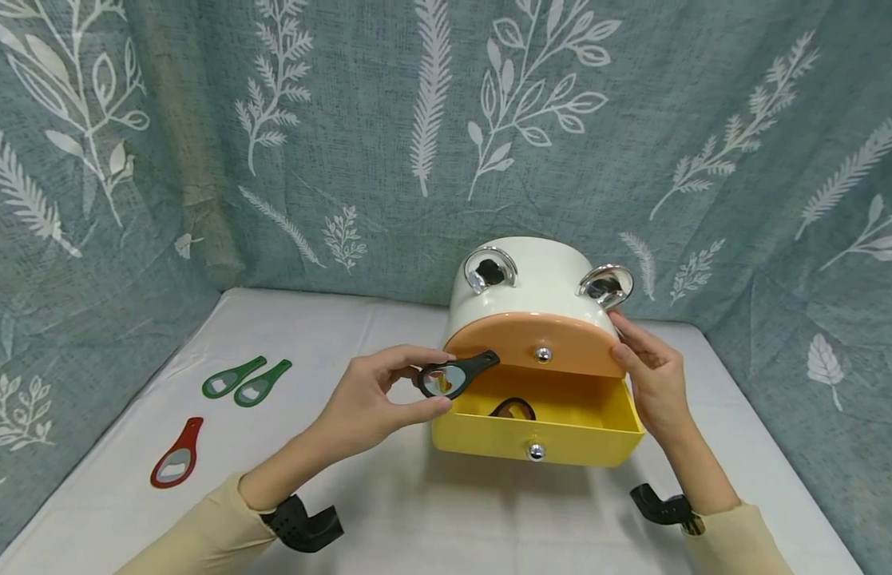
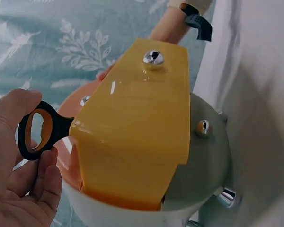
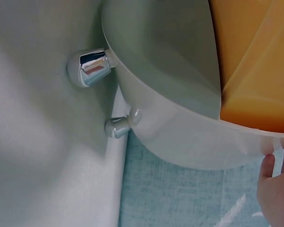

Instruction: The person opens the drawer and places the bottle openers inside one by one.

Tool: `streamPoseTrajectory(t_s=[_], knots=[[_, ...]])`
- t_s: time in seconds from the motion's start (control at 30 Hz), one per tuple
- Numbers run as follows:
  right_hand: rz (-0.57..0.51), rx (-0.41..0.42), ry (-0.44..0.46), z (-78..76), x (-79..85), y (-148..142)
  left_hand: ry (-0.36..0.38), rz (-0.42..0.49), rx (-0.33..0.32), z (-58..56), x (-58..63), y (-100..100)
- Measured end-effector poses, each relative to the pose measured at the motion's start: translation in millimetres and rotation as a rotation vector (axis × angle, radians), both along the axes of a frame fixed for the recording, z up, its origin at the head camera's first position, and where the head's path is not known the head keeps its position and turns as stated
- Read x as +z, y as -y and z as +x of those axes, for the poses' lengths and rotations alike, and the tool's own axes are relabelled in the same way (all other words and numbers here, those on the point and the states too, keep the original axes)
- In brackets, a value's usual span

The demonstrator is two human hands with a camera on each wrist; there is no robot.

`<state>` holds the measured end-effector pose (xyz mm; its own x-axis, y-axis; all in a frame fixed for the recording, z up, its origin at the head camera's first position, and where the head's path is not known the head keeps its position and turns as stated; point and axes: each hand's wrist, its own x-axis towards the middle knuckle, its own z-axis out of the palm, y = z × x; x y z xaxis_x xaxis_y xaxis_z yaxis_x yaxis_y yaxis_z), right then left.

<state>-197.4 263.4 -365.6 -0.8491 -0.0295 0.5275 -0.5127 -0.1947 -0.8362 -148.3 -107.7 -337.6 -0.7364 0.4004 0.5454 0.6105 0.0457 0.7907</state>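
Note:
My left hand (image 1: 377,399) pinches a black bottle opener (image 1: 456,375) by its wide oval end, thumb below and fingers above. The opener's handle points right, in front of an orange drawer and above an open yellow drawer (image 1: 546,447). In the left wrist view the same opener (image 2: 47,135) shows an orange-tinted inner plate with a hole. Inside the yellow drawer lies another black-rimmed piece (image 1: 526,406), partly hidden by the drawer front. My right hand (image 1: 654,379) rests extended fingers and thumb against the right side of the white drawer box (image 1: 539,275).
Two green bottle openers (image 1: 223,382) and a red one (image 1: 178,455) lie on the white table at the left. The orange upper drawer (image 1: 503,331) is closed. Silver-rimmed eyes (image 1: 607,286) stick up from the box. A leaf-patterned curtain (image 1: 374,144) hangs behind.

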Motion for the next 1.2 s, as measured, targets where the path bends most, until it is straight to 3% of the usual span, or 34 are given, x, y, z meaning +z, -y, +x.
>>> streamPoseTrajectory(t_s=[0.3, 0.43, 0.57, 0.73, 0.9, 1.0, 1.1, 1.2], knots=[[0.022, -0.014, 0.012, 0.2, -0.3, -0.4, -0.172, -0.152, 0.011, -8.7, -3.0, -17.2], [0.018, -0.007, 0.015, 0.1, -0.5, 0.0, -0.271, -0.125, 0.021, -9.8, -5.2, -18.0], [0.018, -0.012, 0.017, 0.4, -0.5, 0.7, -0.317, -0.071, 0.095, -9.5, -10.0, -6.3], [0.004, -0.016, 0.019, 1.9, -0.3, 1.3, -0.273, -0.103, 0.204, -10.9, -26.1, 25.8], [-0.002, -0.013, 0.015, 1.8, 0.4, 2.0, -0.207, -0.255, 0.272, -10.4, -49.9, 68.4], [0.001, -0.016, 0.013, 1.7, 0.6, 2.2, -0.153, -0.366, 0.358, -10.0, -61.2, 96.4], [0.005, -0.019, 0.014, 1.9, 0.4, 2.1, -0.075, -0.436, 0.43, -11.4, -68.1, 124.2], [0.002, -0.015, 0.013, 1.9, -0.3, 1.9, 0.031, -0.476, 0.456, -13.4, -72.9, 149.8]])
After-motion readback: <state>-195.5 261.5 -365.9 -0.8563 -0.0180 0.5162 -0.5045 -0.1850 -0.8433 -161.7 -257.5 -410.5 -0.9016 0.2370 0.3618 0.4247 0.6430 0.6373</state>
